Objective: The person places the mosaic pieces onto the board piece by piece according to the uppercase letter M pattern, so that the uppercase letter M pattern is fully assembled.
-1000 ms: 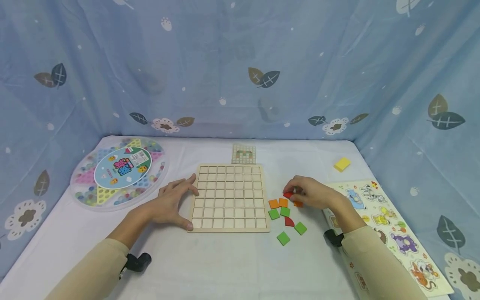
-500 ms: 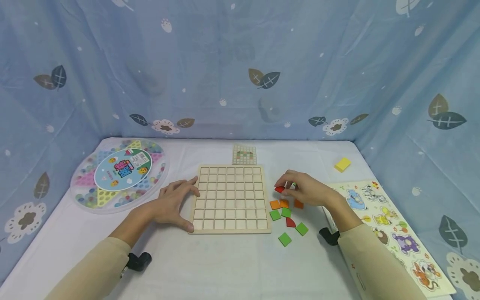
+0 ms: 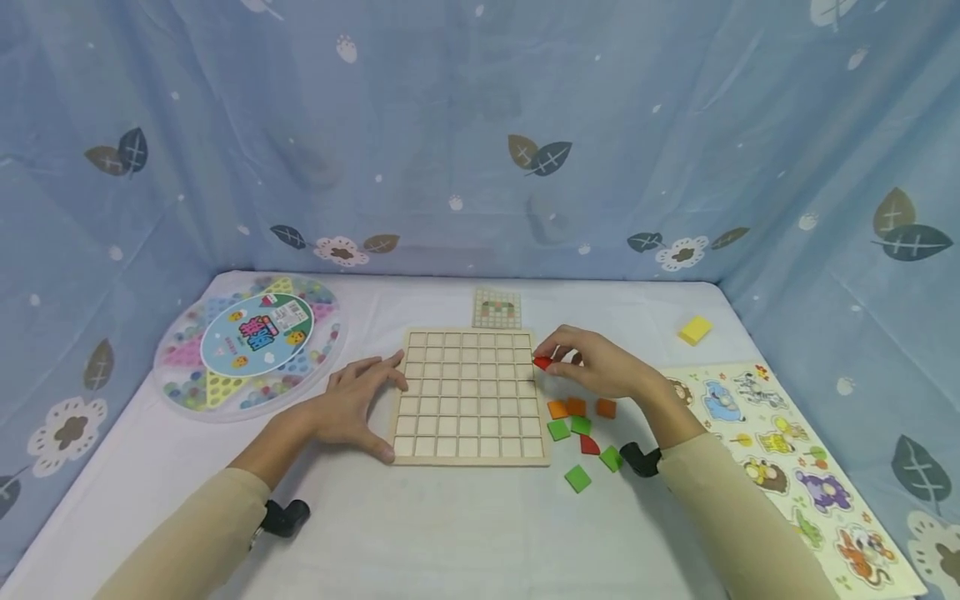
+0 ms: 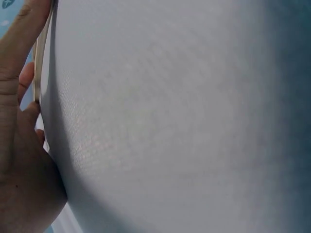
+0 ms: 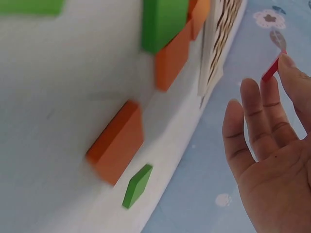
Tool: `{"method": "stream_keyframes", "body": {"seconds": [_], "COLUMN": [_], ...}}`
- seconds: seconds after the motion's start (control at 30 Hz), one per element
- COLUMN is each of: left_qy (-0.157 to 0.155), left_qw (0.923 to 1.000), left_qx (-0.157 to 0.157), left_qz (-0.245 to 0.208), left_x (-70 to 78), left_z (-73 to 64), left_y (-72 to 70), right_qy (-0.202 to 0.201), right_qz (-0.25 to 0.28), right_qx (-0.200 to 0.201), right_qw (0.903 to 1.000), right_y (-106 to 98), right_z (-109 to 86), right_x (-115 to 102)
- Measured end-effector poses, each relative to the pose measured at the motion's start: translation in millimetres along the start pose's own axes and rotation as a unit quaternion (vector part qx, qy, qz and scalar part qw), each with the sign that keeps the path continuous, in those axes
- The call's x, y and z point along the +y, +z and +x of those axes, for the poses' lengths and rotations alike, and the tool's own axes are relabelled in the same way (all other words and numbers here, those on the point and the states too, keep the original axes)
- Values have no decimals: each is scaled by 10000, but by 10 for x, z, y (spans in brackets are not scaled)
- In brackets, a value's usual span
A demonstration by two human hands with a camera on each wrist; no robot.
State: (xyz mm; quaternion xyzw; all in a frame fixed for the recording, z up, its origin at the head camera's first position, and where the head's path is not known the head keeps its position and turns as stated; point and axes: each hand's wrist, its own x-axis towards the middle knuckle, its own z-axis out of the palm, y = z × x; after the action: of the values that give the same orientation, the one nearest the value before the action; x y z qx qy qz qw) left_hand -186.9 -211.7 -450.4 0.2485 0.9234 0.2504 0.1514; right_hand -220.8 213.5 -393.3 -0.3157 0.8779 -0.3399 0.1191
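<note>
My right hand (image 3: pixel 600 362) pinches a red quarter-circle tile (image 3: pixel 542 363) between thumb and fingertips at the right rim of the wooden grid board (image 3: pixel 468 400). In the right wrist view the red tile (image 5: pixel 271 70) shows edge-on, raised above the table. My left hand (image 3: pixel 348 412) touches the board's left side, thumb at the near corner and fingers spread toward the far end. All the board's squares are bare. Right of it lie orange tiles (image 3: pixel 606 408), green tiles (image 3: pixel 578 478) and another red quarter-circle tile (image 3: pixel 589 445).
Behind the board lies a small pattern card (image 3: pixel 497 309). A round Chinese checkers set (image 3: pixel 251 346) is at the far left. On the right are an animal picture board (image 3: pixel 795 475) and a yellow block (image 3: pixel 695 330). A patterned blue curtain (image 3: pixel 480 142) surrounds the table.
My right hand has lifted the red tile from beside the other tiles and carried it left to the board's right rim. My left hand has stayed at the board.
</note>
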Motion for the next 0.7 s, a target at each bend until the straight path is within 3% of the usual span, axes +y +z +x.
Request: {"method": "stream_keyframes", "body": {"seconds": [0.47, 0.7], "left_qy": [-10, -27], "left_qw": [10000, 10000], "left_qx": [-58, -59], "left_qz": [-6, 10], "left_x": [20, 5], "left_z": [9, -4], "left_y": [-22, -27], "right_qy": [-347, -269], "right_qz": [408, 367], "right_qx": [-36, -86], "right_qw": [9986, 9989], "right_y": [93, 102], "right_z": [260, 390], "right_x": [-85, -168]}}
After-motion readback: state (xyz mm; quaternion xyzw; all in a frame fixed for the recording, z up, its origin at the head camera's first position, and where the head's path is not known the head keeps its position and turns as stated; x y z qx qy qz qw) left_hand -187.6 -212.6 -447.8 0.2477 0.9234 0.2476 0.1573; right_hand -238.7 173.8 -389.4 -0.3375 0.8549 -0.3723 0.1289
